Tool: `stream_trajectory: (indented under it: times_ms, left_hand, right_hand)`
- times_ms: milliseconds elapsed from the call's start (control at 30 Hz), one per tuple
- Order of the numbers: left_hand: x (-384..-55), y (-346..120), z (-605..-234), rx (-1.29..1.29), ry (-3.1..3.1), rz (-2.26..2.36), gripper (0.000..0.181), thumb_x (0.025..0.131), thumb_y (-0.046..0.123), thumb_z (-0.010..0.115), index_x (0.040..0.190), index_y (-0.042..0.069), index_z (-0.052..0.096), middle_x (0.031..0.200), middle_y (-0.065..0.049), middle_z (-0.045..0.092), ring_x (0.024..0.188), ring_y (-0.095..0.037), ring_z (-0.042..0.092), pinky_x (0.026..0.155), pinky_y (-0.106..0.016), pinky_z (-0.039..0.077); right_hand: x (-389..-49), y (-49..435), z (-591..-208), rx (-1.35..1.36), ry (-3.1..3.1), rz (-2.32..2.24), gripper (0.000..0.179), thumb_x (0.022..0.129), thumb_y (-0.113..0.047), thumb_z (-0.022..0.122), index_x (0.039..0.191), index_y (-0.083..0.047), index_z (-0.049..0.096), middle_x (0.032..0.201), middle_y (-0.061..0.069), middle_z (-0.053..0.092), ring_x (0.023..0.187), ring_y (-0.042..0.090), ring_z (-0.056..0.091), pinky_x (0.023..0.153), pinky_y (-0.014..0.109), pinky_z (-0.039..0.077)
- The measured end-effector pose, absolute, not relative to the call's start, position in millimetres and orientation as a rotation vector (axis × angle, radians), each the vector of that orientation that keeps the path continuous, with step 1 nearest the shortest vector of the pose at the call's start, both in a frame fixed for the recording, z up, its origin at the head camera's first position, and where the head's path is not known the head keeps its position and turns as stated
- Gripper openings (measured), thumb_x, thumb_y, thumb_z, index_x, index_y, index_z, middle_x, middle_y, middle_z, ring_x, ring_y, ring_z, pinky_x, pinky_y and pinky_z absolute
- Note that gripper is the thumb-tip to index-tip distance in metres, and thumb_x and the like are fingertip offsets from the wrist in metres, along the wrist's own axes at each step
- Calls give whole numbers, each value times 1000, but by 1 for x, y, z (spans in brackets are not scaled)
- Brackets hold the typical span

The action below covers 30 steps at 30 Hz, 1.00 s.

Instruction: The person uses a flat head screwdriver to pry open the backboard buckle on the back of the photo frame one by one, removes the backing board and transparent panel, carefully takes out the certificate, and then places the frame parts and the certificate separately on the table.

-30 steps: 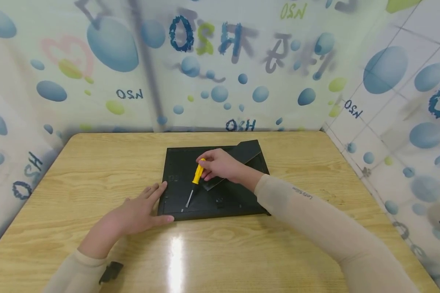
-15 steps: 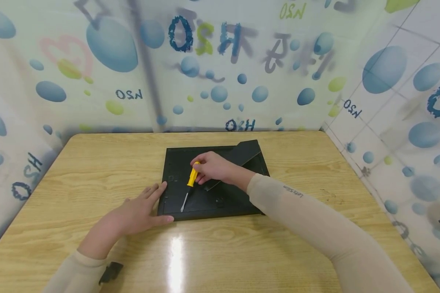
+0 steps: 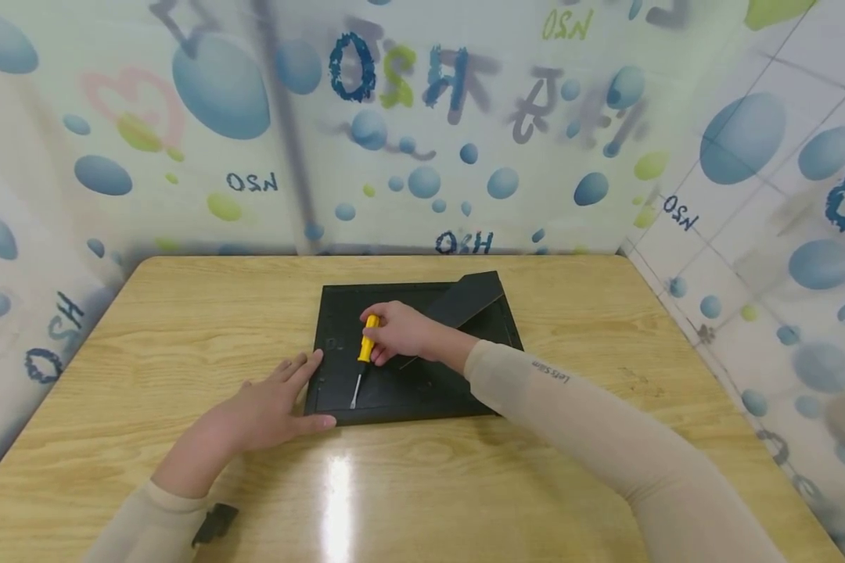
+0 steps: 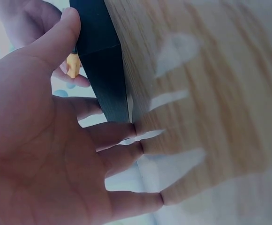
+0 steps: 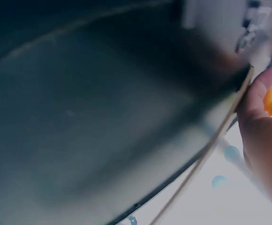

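A black picture frame [image 3: 422,395] lies back side up on the table, its stand flap [image 3: 473,295] slanting across the upper right. My right hand [image 3: 403,332] grips the yellow handle of a flathead screwdriver [image 3: 368,344], whose blade points down at the frame's near left part. The flap's thin edge [image 5: 204,157] runs past this hand in the right wrist view. My left hand [image 3: 271,410] rests at the frame's near left corner, fingers spread along the left side. In the left wrist view its thumb [image 4: 70,23] lies on the frame and several fingertips touch the table.
The wooden table [image 3: 204,320] reaches back to a patterned curtain [image 3: 408,133] with blue and green spots. Another patterned wall [image 3: 760,234] borders the right side. A small black clip-like piece [image 3: 214,524] sits at the left sleeve.
My right hand has moved left and toward me with the screwdriver, its tip shifting slightly toward the frame's near left edge. My left hand stays in place.
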<state>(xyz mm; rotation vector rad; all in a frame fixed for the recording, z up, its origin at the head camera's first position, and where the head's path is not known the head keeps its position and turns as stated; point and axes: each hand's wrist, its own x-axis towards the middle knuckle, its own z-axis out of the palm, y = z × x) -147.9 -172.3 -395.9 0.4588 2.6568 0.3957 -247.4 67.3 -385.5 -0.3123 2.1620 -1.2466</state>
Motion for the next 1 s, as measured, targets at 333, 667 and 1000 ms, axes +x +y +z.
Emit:
stream_trajectory:
  times_ms: [333,667,1000]
  left_hand:
    - [-148,-172,-396,435,2649,399,119,90,80,63,172,11,10,174,-30,21,159,-56,23,109,-90,25]
    - [-149,-172,-397,445,2657,401,119,90,80,62,172,11,11,174,-31,22,158,-57,24,107,-91,26]
    - [-149,-171,-395,436,2645,392,119,91,80,63,172,10,11,174,-31,22,158,-57,24,107,-91,26]
  right_hand:
    - [-245,76,-388,-482,2134,-1328,42,112,-18,56,152,-10,51,109,14,69,81,20,71,81,32,67]
    - [-229,80,-386,-589,2295,-1312,44,110,-20,60,153,-15,51,109,10,73,84,19,75,84,33,67]
    - [-202,77,-375,-831,2455,-1233,47,109,-15,62,154,-22,50,111,5,72,88,9,73,85,23,63]
